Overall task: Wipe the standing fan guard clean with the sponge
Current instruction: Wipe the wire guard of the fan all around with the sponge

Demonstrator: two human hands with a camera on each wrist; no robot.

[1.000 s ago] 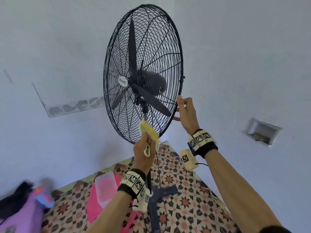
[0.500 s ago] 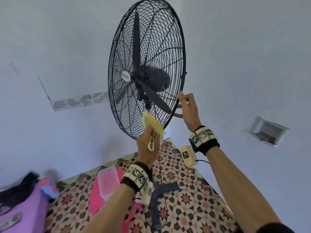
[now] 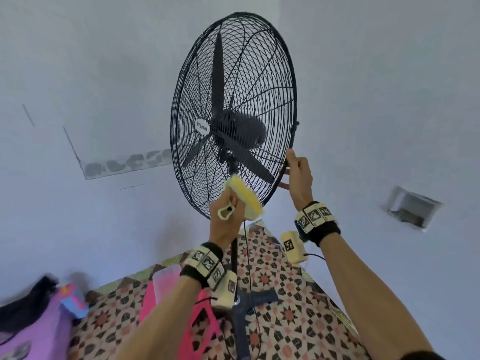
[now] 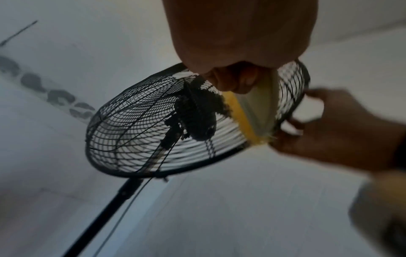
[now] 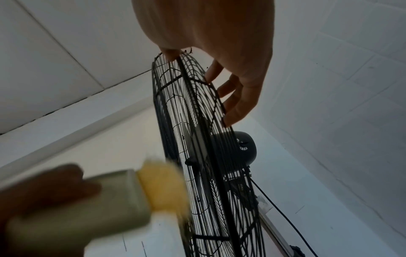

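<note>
A black standing fan with a round wire guard (image 3: 233,74) (image 4: 136,139) (image 5: 197,104) rises in front of me on a thin pole (image 3: 235,258). My left hand (image 3: 224,219) (image 4: 237,52) grips a yellow sponge (image 3: 244,197) (image 4: 243,120) (image 5: 163,186) with a pale handle and presses it against the lower front of the guard. My right hand (image 3: 298,178) (image 5: 219,57) holds the guard's right rim, thumb at the front edge and fingers spread against the back grille.
The pale wall stands close behind the fan, with a recessed box (image 3: 410,206) at the right. Below lie a patterned floor mat (image 3: 280,320), the fan's cross base (image 3: 257,298), pink items (image 3: 205,326) and a purple bundle (image 3: 33,328) at the left. A cord (image 3: 249,268) hangs beside the pole.
The left hand has moved the sponge up the lower guard. The right hand stays on the rim. The head view has shifted, so the fan sits more to the right.
</note>
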